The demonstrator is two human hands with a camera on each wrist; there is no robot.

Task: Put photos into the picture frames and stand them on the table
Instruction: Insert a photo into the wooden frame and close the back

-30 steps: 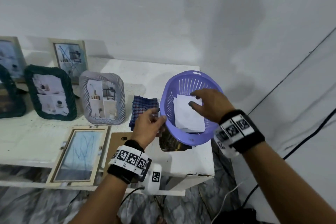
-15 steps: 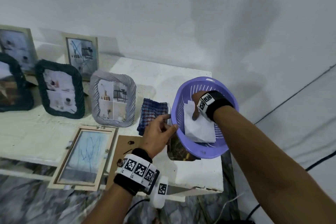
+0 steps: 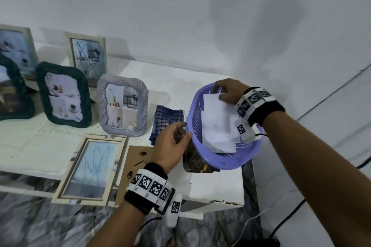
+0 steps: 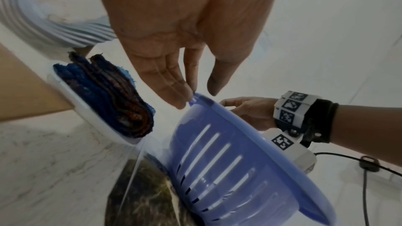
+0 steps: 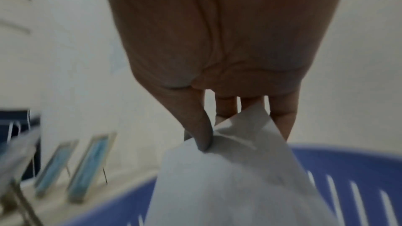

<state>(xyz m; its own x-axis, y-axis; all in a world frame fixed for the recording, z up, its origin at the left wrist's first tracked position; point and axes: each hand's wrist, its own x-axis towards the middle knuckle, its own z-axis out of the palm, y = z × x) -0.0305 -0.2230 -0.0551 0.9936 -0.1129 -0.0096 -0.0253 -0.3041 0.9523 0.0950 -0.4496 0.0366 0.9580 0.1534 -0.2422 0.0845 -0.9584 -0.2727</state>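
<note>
A stack of white photo sheets (image 3: 217, 124), blank backs up, sits tilted inside a purple slotted plastic basket (image 3: 224, 163) at the right end of a white table (image 3: 36, 142). The right hand (image 3: 230, 91) reaches into the basket from its 1 o'clock side and pinches the top corner of the uppermost sheet between thumb and fingers (image 5: 282, 119), that corner raised above the basket's rim. The left hand (image 3: 170, 144) is at the basket's 9 o'clock edge, fingers nearly straight and relaxed, fingertips (image 4: 181, 99) touching the rim and grasping nothing.

Under the basket's 7 o'clock side lies a dark print (image 3: 197, 163) beneath what looks like a clear pane. At the basket's 9 o'clock, a folded blue checked cloth (image 3: 167, 119) lies flat on the table. Toward 8 o'clock, at the table's near edge, a brown backing board (image 3: 136, 158) lies flat, and just left of it a light wooden frame (image 3: 90, 168) lies face down.

Farther out toward 9 and 10 o'clock, filled frames stand upright: a grey twisted-edge frame (image 3: 122, 104), a dark green woven frame (image 3: 64, 94), another dark green one (image 3: 12, 94) cut off at the left edge, and behind them two light wooden frames (image 3: 88, 58) (image 3: 16, 50) near the white wall (image 3: 180, 16).
</note>
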